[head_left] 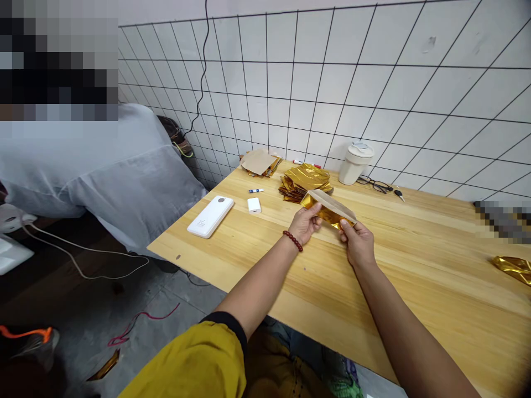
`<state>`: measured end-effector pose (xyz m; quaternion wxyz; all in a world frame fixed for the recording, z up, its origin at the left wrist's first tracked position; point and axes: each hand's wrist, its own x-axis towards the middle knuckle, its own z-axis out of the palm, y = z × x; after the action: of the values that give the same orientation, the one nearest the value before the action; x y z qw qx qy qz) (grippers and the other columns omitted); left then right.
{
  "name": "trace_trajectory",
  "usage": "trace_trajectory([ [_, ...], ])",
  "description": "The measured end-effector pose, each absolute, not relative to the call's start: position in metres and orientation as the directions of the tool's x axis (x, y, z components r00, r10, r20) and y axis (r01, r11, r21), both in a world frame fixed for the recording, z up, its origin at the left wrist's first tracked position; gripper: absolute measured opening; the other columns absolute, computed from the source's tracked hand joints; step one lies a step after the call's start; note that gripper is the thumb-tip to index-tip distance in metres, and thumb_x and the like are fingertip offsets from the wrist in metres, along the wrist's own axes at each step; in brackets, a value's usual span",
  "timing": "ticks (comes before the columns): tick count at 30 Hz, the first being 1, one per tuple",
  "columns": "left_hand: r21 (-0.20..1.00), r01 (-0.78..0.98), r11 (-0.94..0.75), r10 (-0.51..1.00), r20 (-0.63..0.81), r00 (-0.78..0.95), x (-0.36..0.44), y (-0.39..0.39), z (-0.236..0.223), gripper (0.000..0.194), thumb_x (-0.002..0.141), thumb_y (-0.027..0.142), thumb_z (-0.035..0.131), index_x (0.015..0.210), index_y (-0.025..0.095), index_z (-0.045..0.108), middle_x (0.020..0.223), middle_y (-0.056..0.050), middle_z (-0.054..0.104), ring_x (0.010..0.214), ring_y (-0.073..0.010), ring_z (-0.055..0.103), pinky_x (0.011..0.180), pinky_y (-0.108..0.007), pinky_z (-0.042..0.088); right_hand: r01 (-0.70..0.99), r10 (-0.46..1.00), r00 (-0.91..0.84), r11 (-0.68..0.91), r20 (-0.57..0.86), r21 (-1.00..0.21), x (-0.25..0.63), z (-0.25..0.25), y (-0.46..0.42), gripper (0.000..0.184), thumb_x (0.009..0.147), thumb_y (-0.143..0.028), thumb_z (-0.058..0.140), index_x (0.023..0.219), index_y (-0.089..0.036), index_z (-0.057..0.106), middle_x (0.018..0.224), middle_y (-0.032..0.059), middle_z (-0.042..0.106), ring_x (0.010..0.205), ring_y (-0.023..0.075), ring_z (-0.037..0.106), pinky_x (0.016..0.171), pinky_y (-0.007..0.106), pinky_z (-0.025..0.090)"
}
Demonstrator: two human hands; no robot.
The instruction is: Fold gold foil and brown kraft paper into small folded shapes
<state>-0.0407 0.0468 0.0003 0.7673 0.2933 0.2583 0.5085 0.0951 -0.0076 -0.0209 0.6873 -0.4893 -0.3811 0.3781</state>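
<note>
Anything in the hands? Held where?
Yes, a folded gold-foil sheet, pinched along its near side: left hand toward the left end, right hand at the right end.

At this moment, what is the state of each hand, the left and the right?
Left hand: closed on the gold and tan sheet, near its left end.
Right hand: closed on the same sheet, near its right end.
</note>
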Motion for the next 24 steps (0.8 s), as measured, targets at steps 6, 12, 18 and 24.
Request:
trace_trajectory([
  [6, 0.879, -0.422, 0.224, 0.926, -0.056, 0.374, -0.035, 0.035, 0.000, 0.040, 0.050, 0.036, 0.088, 0.069, 0.011, 0.063, 0.059, 0.002, 0.057, 0.046, -0.0025, 0.041, 0.044, -0.020, 0.026, -0.130, 0.904, 0.387, 0.246, 0.179, -0.961, 0.095, -0.017, -0.011, 0.033, 0.064, -0.042, 0.083, 0.080, -0.018, 0.067, 0.057, -0.0052, 0.055, 0.046, 0.0069, 0.040, 0.044, 0.021, 0.031],
  [12, 0.825, -0.505, 0.253, 0.943, -0.092, 0.321, -0.038, 0.040, 0.001, 0.042, 0.050, 0.038, 0.088, 0.067, 0.012, 0.060, 0.059, 0.003, 0.055, 0.046, -0.0031, 0.043, 0.044, -0.021, 0.026, -0.080, 0.939, 0.284, 0.222, 0.192, -0.972, 0.097, -0.022, -0.011, 0.031, 0.073, -0.045, 0.077, 0.068, -0.017, 0.063, 0.061, -0.0014, 0.059, 0.048, 0.0073, 0.044, 0.048, 0.022, 0.035],
  [18, 0.672, -0.666, 0.324, 0.946, -0.218, 0.239, -0.041, 0.049, 0.002, 0.041, 0.059, 0.036, 0.086, 0.075, 0.013, 0.056, 0.061, 0.004, 0.054, 0.045, -0.0026, 0.044, 0.043, -0.017, 0.028, -0.106, 0.940, 0.294, 0.210, 0.172, -0.972, 0.098, -0.025, -0.009, 0.031, 0.073, -0.044, 0.076, 0.068, -0.017, 0.063, 0.058, -0.0019, 0.059, 0.047, 0.0072, 0.043, 0.047, 0.022, 0.034],
  [24, 0.612, -0.705, 0.358, 0.934, -0.235, 0.270, -0.044, 0.053, 0.004, 0.036, 0.073, 0.045, 0.074, 0.080, 0.016, 0.055, 0.064, 0.002, 0.056, 0.042, -0.0038, 0.042, 0.041, -0.019, 0.026, -0.133, 0.930, 0.334, 0.208, 0.154, -0.969, 0.097, -0.023, -0.008, 0.033, 0.070, -0.047, 0.077, 0.068, -0.017, 0.063, 0.056, -0.0020, 0.058, 0.045, 0.0071, 0.042, 0.045, 0.021, 0.033],
])
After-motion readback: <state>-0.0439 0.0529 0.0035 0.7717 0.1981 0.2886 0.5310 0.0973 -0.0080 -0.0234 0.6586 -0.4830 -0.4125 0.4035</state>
